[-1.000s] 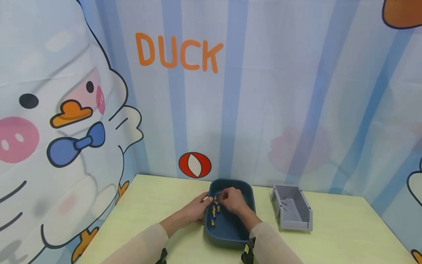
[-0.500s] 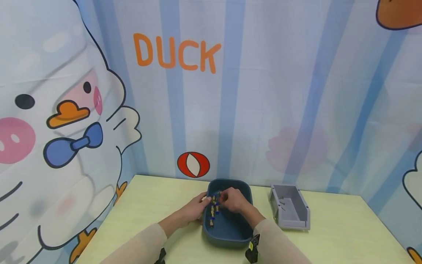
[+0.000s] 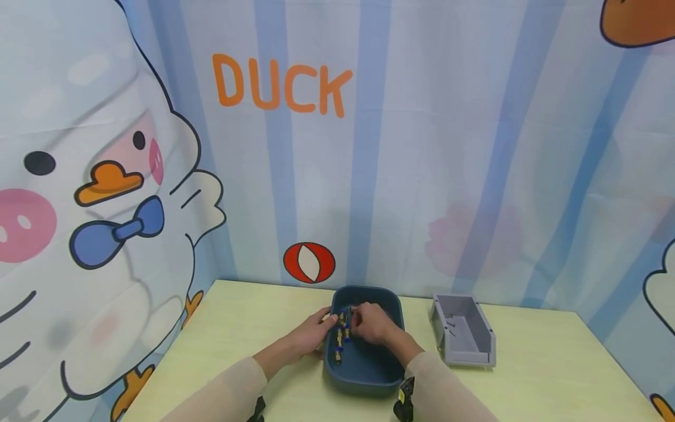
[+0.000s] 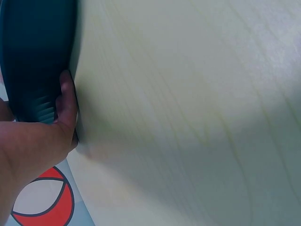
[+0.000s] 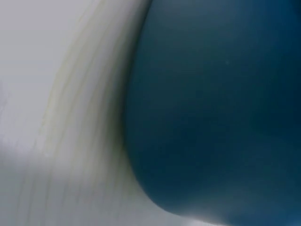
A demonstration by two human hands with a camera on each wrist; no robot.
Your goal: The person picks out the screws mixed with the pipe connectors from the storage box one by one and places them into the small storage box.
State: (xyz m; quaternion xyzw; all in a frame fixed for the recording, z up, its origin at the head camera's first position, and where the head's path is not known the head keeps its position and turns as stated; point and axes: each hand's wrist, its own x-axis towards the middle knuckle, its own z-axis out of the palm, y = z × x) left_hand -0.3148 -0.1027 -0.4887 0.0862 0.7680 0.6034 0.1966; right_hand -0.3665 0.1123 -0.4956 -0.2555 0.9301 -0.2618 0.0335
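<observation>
A dark blue tub (image 3: pixel 369 366) stands on the table, and along its left inner side lie several small brass fittings (image 3: pixel 339 340) with blue rings. My left hand (image 3: pixel 311 335) grips the tub's left wall; in the left wrist view the left hand (image 4: pixel 63 113) lies against the tub's side (image 4: pixel 37 56). Inside the tub, my right hand (image 3: pixel 373 323) has curled fingers and seems to pinch a fitting at the far end of the group, though the fingers mostly cover it. The right wrist view shows only the tub's outer wall (image 5: pixel 202 117), without the hand.
To the right of the tub stands a grey plastic bin (image 3: pixel 469 334) with a few small screws (image 3: pixel 451 323) in it. The pale wooden table (image 3: pixel 548 357) ends at a printed duck curtain (image 3: pixel 422 146) behind and at the left.
The right hand shifts its fingers slightly at the fittings, with the wrist a little lower and further right. The left hand keeps its hold on the tub. The head view has panned slightly right.
</observation>
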